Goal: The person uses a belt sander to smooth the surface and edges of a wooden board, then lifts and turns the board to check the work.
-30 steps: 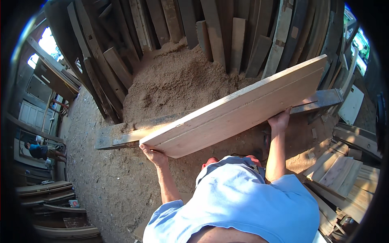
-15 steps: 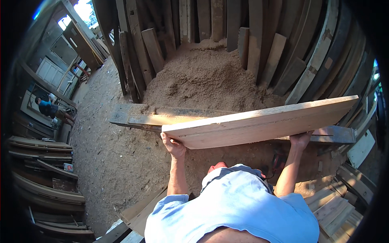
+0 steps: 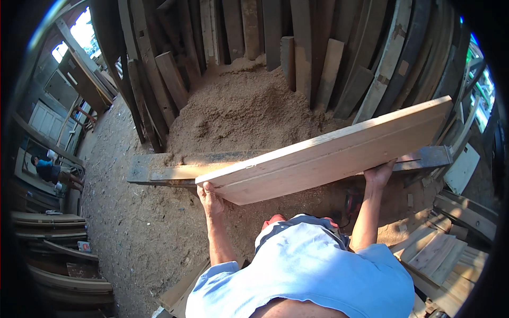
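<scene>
A wide, pale wooden board (image 3: pixel 328 156) is held up in front of me, tilted so its right end is higher and farther away. My left hand (image 3: pixel 211 199) grips its near left corner, thumb against the face. Under the lower edge toward the right end, my right hand (image 3: pixel 379 174) clasps the board; some of its fingers are hidden behind it. Below and beyond the board lies a long, low wooden beam (image 3: pixel 143 168), partly covered by it.
A heap of sawdust (image 3: pixel 244 108) lies beyond the beam, with planks (image 3: pixel 302 47) leaning upright behind it. Stacked boards (image 3: pixel 53 233) stand at the left, cut wood pieces (image 3: pixel 435 254) at the lower right. A red and black tool (image 3: pixel 351 204) rests near the beam. Another person (image 3: pixel 50 170) sits far left.
The board's right end has risen and swung away from me, while its left end has come slightly nearer. Both hands keep their hold. The whole view has shifted a little.
</scene>
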{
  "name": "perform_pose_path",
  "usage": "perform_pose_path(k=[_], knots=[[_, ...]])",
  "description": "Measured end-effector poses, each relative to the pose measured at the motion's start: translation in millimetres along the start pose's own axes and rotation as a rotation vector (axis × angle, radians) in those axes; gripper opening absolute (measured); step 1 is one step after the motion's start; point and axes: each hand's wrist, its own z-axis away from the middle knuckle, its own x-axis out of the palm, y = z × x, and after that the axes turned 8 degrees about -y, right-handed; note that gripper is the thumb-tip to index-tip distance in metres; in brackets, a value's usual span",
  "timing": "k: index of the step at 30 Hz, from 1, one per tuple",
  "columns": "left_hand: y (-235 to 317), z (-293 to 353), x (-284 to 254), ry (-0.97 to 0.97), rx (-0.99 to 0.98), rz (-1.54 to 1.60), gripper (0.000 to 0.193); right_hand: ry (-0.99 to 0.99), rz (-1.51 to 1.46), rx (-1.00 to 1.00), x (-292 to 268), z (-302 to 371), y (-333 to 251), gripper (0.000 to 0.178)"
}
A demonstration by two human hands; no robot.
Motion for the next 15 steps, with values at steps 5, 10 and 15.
perform_pose_path(k=[5,10,15], knots=[[-16.6,4.3,-0.6,-0.204,-0.217,0.237,0.046,-0.096,0.104,-0.121,29.1,-18.0,-24.4,0.067],[-72.2,20.5,-15.2,-0.252,-0.365,0.250,0.045,-0.210,0.041,-0.179,80.8,-27.2,-49.5,0.065],[-118.6,19.6,15.3,-0.268,-0.324,-0.012,0.025,-0.353,0.029,-0.249,121.9,-49.1,-57.1,0.058]])
